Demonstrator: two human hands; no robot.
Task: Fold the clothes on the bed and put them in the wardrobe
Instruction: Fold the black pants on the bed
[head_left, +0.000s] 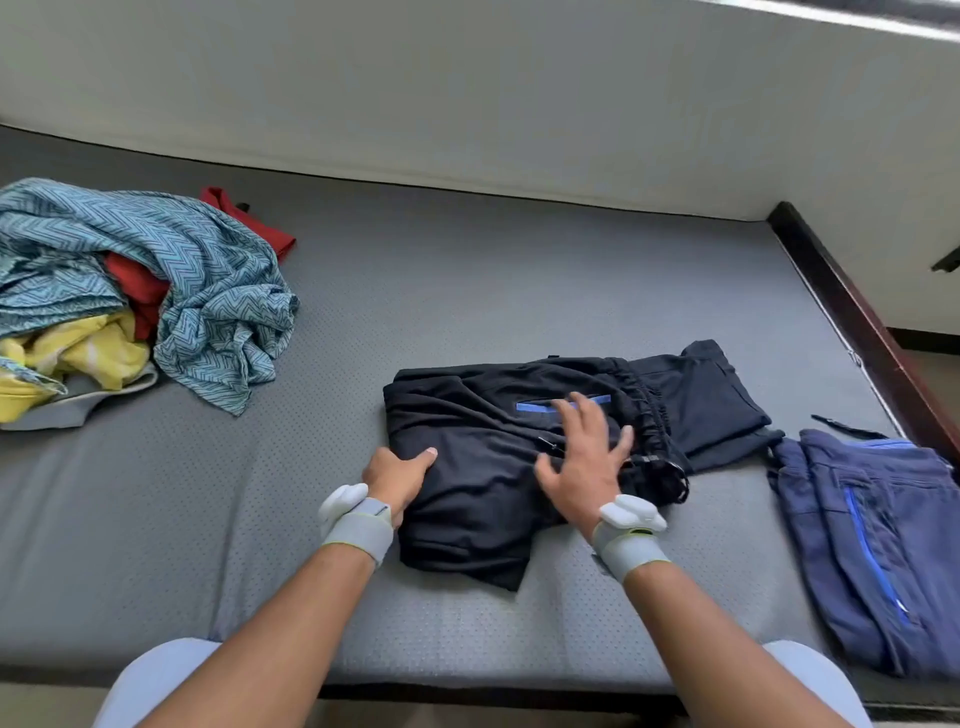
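Left hand (397, 475) grips the near-left edge of the black trousers (483, 467) on the bed (467, 291); right hand (584, 465) lies flat, fingers spread, on their middle.

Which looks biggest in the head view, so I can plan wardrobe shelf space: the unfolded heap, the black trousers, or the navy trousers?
Largest to smallest, as seen:
1. Unfolded heap, spread widest.
2. Black trousers, partly folded.
3. Navy trousers.
The two trousers look close; the navy pair is cut off by the frame edge, so their order is unsure.
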